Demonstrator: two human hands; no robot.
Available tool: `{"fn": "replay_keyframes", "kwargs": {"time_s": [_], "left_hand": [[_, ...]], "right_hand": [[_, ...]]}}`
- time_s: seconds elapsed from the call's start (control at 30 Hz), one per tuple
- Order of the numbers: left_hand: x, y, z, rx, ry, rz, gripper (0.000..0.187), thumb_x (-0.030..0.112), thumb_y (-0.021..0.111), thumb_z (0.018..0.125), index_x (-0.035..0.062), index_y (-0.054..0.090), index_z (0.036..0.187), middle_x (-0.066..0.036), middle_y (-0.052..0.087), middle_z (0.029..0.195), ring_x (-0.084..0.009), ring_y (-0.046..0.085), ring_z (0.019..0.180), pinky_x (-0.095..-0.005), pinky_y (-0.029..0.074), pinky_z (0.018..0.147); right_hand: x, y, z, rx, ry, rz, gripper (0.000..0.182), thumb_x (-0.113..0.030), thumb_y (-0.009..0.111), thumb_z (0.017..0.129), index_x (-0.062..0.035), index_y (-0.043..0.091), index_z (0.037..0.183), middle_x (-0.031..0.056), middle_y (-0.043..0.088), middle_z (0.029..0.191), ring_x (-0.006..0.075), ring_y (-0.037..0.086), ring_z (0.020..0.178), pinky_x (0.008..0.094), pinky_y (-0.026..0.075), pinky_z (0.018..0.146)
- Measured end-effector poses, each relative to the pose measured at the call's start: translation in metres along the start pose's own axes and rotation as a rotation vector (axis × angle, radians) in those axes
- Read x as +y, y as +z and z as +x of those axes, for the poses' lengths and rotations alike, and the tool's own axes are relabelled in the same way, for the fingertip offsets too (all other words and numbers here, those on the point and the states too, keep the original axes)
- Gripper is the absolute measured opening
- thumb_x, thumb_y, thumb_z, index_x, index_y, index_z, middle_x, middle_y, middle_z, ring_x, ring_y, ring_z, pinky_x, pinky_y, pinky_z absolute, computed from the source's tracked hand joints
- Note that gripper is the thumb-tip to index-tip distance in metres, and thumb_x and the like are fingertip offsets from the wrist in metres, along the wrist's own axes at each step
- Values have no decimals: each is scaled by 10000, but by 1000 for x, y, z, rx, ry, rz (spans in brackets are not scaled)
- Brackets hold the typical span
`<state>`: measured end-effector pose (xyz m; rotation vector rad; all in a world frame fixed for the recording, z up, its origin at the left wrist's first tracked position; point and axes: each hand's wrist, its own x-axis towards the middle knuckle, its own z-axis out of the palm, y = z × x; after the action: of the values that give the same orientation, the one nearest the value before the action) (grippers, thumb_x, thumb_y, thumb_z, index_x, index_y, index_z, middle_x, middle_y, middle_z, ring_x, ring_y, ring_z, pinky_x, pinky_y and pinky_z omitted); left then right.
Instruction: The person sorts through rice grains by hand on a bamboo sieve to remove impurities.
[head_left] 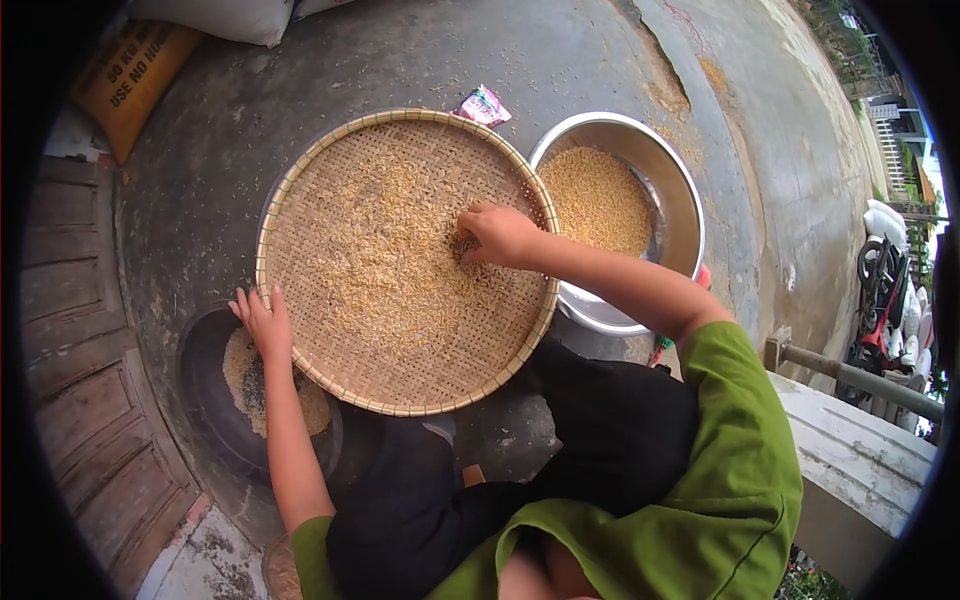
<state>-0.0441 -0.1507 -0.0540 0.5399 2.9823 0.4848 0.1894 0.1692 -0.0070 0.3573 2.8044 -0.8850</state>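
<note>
A round woven bamboo winnowing tray (430,385) lies tilted across the front of my knees, with unhusked rice grains (390,270) spread thinly over its middle. At the tray's left edge, my left hand (264,322) grips the rim, thumb near the inner side and the other fingers outside. My right hand (497,237) is over the right part of the tray, its fingers curled together down at the grains. Whatever is between those fingertips is hidden; a dark patch shows below them.
A metal basin (683,200) holding grain stands right of the tray. At left, a dark bowl (200,400) holds more grain or husks. A small pink packet (483,106) lies beyond the tray. Sacks (135,75) sit upper left; a railing (865,385) is at right.
</note>
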Motion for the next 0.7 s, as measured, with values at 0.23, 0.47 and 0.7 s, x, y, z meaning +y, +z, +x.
{"fn": "replay_keyframes", "kwargs": {"time_s": [0.23, 0.47, 0.7], "left_hand": [[4, -4, -2, -8, 20, -9, 428, 323, 526, 849, 3, 518, 1132, -231, 296, 1360, -395, 122, 1311, -447, 164, 1056], [7, -6, -4, -11, 25, -7, 438, 324, 520, 848, -8, 514, 1133, -219, 316, 1353, -394, 126, 1310, -448, 163, 1057], [5, -6, -4, -12, 29, -10, 454, 329, 520, 849, -24, 508, 1135, -209, 317, 1356, -388, 121, 1313, -446, 164, 1056]], "right_hand": [[1, 0, 7, -130, -9, 3, 184, -199, 658, 732, -79, 575, 845, 82, 553, 884, 262, 564, 862, 383, 455, 722], [3, 5, 6, -86, -77, -43, 107, -176, 606, 759, -97, 575, 823, 82, 539, 889, 264, 563, 851, 381, 457, 716], [11, -20, -23, 46, -136, 107, 104, -150, 573, 787, -68, 565, 851, 88, 535, 914, 272, 556, 831, 374, 461, 723]]}}
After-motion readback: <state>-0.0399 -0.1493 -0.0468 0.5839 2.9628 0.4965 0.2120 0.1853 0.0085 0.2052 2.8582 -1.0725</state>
